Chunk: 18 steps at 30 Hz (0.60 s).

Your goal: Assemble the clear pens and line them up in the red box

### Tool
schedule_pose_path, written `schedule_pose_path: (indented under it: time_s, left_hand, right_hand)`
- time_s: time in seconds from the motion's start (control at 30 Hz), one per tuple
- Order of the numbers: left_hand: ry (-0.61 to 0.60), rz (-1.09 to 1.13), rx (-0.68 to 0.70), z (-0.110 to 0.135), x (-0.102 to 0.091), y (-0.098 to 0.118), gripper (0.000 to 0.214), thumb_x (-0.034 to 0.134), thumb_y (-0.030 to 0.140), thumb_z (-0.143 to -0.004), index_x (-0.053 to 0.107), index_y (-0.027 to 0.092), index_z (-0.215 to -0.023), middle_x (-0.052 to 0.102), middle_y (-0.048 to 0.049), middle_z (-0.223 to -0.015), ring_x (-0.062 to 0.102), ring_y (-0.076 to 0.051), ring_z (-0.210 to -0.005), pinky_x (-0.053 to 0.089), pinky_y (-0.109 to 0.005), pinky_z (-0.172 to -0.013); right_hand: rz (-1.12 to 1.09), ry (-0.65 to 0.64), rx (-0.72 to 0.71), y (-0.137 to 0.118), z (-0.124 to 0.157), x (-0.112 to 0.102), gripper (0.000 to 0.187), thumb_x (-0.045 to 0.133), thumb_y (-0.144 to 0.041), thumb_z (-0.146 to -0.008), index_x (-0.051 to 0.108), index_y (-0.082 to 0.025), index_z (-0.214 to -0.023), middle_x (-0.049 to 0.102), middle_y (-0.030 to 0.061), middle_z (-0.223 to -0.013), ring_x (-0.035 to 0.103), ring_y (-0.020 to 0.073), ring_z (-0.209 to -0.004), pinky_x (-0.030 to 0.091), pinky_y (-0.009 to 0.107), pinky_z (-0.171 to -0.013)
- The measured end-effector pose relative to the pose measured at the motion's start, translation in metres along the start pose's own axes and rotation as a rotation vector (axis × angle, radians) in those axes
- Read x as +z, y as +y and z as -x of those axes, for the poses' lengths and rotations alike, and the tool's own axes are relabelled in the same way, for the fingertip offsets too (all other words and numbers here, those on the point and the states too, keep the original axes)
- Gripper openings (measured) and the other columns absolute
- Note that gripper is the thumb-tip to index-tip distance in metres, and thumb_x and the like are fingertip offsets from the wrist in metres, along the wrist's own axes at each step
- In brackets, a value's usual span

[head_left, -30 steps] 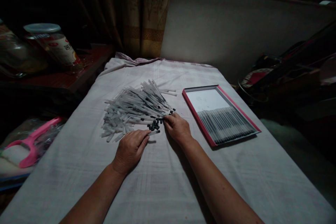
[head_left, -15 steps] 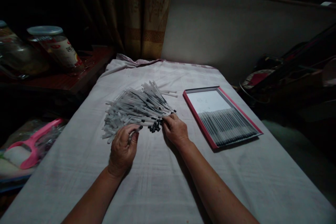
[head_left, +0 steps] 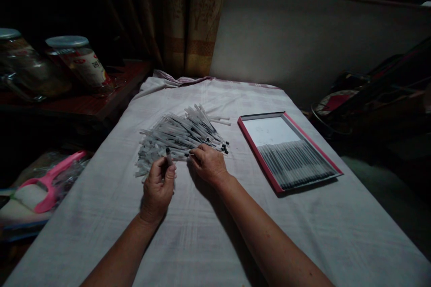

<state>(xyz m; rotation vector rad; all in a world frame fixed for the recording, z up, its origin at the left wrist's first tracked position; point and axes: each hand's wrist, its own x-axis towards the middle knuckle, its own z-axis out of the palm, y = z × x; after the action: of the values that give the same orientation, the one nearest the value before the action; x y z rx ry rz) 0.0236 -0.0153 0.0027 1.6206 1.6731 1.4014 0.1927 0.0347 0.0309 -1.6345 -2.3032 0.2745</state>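
Note:
My left hand point(head_left: 157, 186) is closed around a slim pen point(head_left: 169, 157), its black-tipped end pointing up above the thumb. At the near edge of a large heap of clear pens and refills point(head_left: 171, 132), my right hand point(head_left: 208, 161) has its fingertips pinched together. Whatever lies between those fingertips is too small and dark to make out. Black tips point(head_left: 225, 148) stick out of the heap just beyond my right hand. To the right stands a shallow red-edged box point(head_left: 259, 161), with a row of black-ended pens point(head_left: 292, 163) lying side by side in its near part.
A pale checked cloth point(head_left: 208, 233) covers the table. Lidded jars point(head_left: 82, 63) stand on a dark red side table point(head_left: 117, 83) at the left. A pink-handled item point(head_left: 50, 184) lies lower left. Behind are a patterned curtain point(head_left: 202, 22) and a grey panel point(head_left: 269, 31).
My right hand has moved left along the heap's near edge, over where loose black caps lay. My left hand has tilted its pen more upright. The view has shifted slightly.

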Motion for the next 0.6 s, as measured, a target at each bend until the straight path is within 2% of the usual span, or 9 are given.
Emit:
schedule_pose_path:
  time_s: [0.13,0.27,0.37,0.53,0.6]
  left_hand:
    - [-0.017,0.110,-0.081,-0.001,0.001,-0.004,0.034,0.052,0.047,-0.093,0.055,0.021,-0.114,0.071,-0.0037,-0.087,0.070,-0.016,-0.068,0.055,-0.023,-0.049]
    - [-0.031,0.194,-0.120,-0.003,0.002,-0.007,0.033,0.053,0.048,-0.092,0.054,0.020,-0.111,0.069,-0.0026,-0.085,0.066,-0.013,-0.062,0.052,-0.020,-0.044]
    - [-0.042,0.263,-0.153,-0.004,0.003,-0.003,0.034,0.054,0.049,-0.091,0.053,0.020,-0.109,0.067,-0.0019,-0.085,0.064,-0.012,-0.058,0.053,-0.021,-0.043]
    - [-0.044,0.337,-0.159,-0.005,0.006,0.004,0.032,0.056,0.048,-0.090,0.051,0.020,-0.105,0.066,-0.0027,-0.089,0.069,-0.015,-0.068,0.057,-0.022,-0.046]
    - [-0.048,0.355,-0.156,-0.006,0.007,0.005,0.033,0.058,0.045,-0.089,0.049,0.020,-0.110,0.066,-0.0027,-0.090,0.070,-0.015,-0.068,0.058,-0.022,-0.047]
  right_hand:
    - [0.016,-0.017,-0.053,-0.017,-0.016,0.005,0.027,0.051,-0.036,-0.096,0.072,-0.024,-0.108,0.068,0.0077,-0.103,0.063,0.0202,-0.091,0.045,0.028,-0.071]
    - [0.072,-0.050,-0.029,-0.025,-0.024,0.008,0.026,0.047,-0.028,-0.096,0.071,-0.022,-0.102,0.068,0.0083,-0.102,0.062,0.0203,-0.089,0.045,0.028,-0.071]
    - [0.085,-0.049,0.008,-0.022,-0.021,0.007,0.024,0.046,-0.026,-0.096,0.069,-0.021,-0.102,0.069,0.0082,-0.101,0.063,0.0207,-0.088,0.045,0.028,-0.070]
    - [0.051,-0.031,0.080,-0.006,-0.005,0.001,0.024,0.045,-0.027,-0.097,0.067,-0.019,-0.102,0.070,0.0081,-0.101,0.064,0.0201,-0.091,0.043,0.027,-0.073]
    - [0.027,-0.022,0.106,0.001,0.000,0.000,0.022,0.047,-0.027,-0.096,0.067,-0.019,-0.101,0.070,0.0082,-0.101,0.064,0.0199,-0.091,0.043,0.027,-0.073]
